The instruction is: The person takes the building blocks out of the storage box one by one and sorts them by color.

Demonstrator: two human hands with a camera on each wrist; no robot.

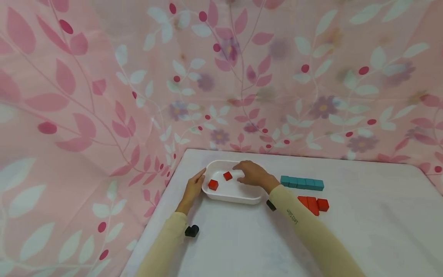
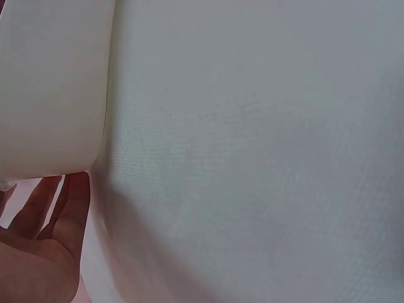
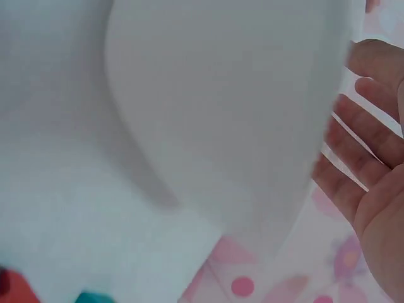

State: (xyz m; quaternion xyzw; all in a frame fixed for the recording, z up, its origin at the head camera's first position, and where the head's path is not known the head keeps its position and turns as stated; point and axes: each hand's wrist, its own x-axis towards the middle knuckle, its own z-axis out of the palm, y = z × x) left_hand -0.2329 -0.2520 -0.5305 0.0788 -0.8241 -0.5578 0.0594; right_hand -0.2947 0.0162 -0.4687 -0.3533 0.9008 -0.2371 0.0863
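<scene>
A shallow white plastic tray (image 1: 232, 198) sits on the white table, with two red blocks in its left half: one block (image 1: 213, 185) near the front left corner, the other block (image 1: 227, 176) farther back. My left hand (image 1: 194, 189) touches the tray's left end from outside, its fingers fairly straight against the wall (image 2: 53, 95) in the left wrist view. Over the tray's right half reaches my right hand (image 1: 254, 175), thumb and fingers apart, with no object visible between them. In the right wrist view its fingertips (image 3: 344, 110) are partly hidden behind the tray wall.
Right of the tray lies a row of teal blocks (image 1: 302, 183). Several red blocks (image 1: 313, 205) lie in front of it, partly covered by the right sleeve (image 1: 304, 227). Pink floral cloth (image 1: 242, 96) hangs behind the table and along its left side.
</scene>
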